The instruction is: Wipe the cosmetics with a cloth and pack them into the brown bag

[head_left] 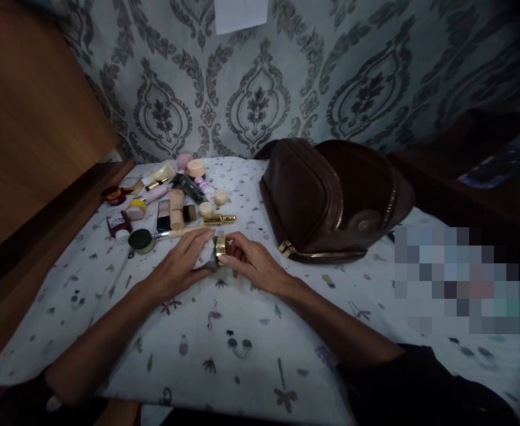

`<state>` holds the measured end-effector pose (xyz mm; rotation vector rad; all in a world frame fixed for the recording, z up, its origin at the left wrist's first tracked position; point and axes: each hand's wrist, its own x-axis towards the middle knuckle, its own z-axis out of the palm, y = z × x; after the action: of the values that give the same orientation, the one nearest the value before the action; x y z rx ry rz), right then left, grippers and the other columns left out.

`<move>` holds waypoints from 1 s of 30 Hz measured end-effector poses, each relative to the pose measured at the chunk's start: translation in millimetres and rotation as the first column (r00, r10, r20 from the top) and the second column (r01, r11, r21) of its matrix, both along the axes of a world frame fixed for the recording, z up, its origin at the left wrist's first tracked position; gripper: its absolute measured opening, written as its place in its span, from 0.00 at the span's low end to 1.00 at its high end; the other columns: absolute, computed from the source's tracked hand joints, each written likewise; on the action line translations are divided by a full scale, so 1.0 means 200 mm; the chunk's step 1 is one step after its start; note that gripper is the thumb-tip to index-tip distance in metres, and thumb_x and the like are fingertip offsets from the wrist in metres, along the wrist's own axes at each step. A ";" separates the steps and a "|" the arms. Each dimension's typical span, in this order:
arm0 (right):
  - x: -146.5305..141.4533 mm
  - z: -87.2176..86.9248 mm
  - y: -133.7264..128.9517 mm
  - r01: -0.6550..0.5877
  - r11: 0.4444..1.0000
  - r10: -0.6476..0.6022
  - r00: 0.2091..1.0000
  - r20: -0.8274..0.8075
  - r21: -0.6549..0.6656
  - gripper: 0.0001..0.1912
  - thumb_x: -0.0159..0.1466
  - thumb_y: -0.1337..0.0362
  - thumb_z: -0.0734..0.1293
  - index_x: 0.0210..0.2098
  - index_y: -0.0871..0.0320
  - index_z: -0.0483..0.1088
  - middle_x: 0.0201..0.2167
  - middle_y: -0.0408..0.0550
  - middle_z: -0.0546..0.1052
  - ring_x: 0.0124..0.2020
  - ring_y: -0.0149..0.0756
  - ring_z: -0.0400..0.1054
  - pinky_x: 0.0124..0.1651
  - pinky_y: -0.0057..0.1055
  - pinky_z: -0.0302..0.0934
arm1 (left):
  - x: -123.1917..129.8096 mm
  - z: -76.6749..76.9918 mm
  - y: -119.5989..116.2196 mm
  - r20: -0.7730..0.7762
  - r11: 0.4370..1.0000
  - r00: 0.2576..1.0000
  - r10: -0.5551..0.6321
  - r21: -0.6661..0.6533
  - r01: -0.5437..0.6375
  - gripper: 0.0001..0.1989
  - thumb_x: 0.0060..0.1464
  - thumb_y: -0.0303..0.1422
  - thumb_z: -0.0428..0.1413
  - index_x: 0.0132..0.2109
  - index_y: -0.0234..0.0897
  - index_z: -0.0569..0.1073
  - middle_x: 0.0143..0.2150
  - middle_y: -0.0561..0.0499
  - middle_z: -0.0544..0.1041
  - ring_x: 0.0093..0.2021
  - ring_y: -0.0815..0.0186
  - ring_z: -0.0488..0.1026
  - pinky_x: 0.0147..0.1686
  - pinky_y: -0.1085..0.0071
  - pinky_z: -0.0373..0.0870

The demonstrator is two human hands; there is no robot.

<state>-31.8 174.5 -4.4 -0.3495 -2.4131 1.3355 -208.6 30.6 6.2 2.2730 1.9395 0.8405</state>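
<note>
so, a printed white cloth [260, 322] spreads below the patterned wall [258, 97]. my left hand [178, 258] curls round a small container [206, 255], left of the brown bag [297, 195]; my right hand [254, 260] pinches its gold lid [221, 250]. my hands partly cover the container; pixel blocks [464, 284] mask something at right.

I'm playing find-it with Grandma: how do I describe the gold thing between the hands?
Start at the brown bag. Left of it, the right hand holds the gold piece beside the left hand. Unlike the slim gold tube lying beyond, it's short and wide.
</note>
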 end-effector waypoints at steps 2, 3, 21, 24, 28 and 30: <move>0.00 -0.02 0.01 -0.008 1.000 0.008 0.999 -0.048 0.000 0.24 0.64 0.48 0.67 0.51 0.57 0.66 0.31 0.44 0.73 0.31 0.34 0.67 0.35 0.31 0.61 | 0.00 0.00 0.00 0.031 1.000 0.999 0.011 0.004 -0.011 0.33 0.61 0.37 0.57 0.68 0.42 0.54 0.63 0.38 0.65 0.64 0.52 0.63 0.62 0.52 0.65; 0.00 -0.03 0.01 -0.010 1.000 0.010 0.996 -0.085 0.003 0.26 0.62 0.48 0.69 0.53 0.57 0.65 0.36 0.47 0.74 0.34 0.35 0.67 0.37 0.32 0.62 | 0.00 0.00 0.00 0.053 1.000 0.998 0.015 0.002 -0.015 0.33 0.60 0.38 0.58 0.68 0.42 0.55 0.63 0.39 0.65 0.64 0.52 0.64 0.62 0.52 0.65; 0.00 -0.04 0.01 0.009 0.992 -0.024 0.992 -0.121 -0.122 0.27 0.61 0.50 0.70 0.53 0.56 0.64 0.28 0.39 0.72 0.27 0.31 0.65 0.30 0.28 0.60 | -0.01 0.01 0.01 0.023 0.991 0.997 -0.072 0.110 0.069 0.29 0.63 0.35 0.55 0.68 0.46 0.57 0.65 0.42 0.66 0.65 0.56 0.64 0.62 0.53 0.66; 0.00 -0.04 0.02 0.011 0.987 -0.026 0.995 -0.094 -0.158 0.27 0.60 0.50 0.70 0.54 0.56 0.64 0.27 0.39 0.71 0.26 0.31 0.66 0.30 0.28 0.60 | -0.01 0.00 0.00 -0.048 0.992 0.996 -0.081 0.095 0.085 0.32 0.64 0.35 0.54 0.70 0.45 0.53 0.67 0.40 0.63 0.67 0.55 0.61 0.63 0.52 0.64; -0.01 -0.06 0.03 -0.040 0.980 0.020 0.994 -0.107 -0.194 0.34 0.57 0.54 0.74 0.59 0.54 0.61 0.30 0.39 0.71 0.28 0.31 0.67 0.32 0.29 0.62 | 0.00 0.01 -0.01 0.001 0.993 0.997 -0.078 0.088 0.077 0.33 0.64 0.37 0.54 0.71 0.47 0.51 0.69 0.40 0.59 0.68 0.54 0.58 0.64 0.54 0.63; -0.01 -0.07 0.03 -0.057 0.978 0.032 0.991 -0.127 -0.201 0.35 0.56 0.58 0.74 0.60 0.53 0.59 0.33 0.40 0.72 0.28 0.30 0.67 0.32 0.29 0.63 | 0.01 0.01 -0.01 0.056 0.997 0.997 -0.044 0.068 0.040 0.28 0.67 0.36 0.49 0.70 0.48 0.53 0.69 0.41 0.57 0.69 0.54 0.57 0.64 0.54 0.62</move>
<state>-33.5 179.7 -17.9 -0.2587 -2.2015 1.5825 -207.3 28.3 9.1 2.2895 1.8604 0.9689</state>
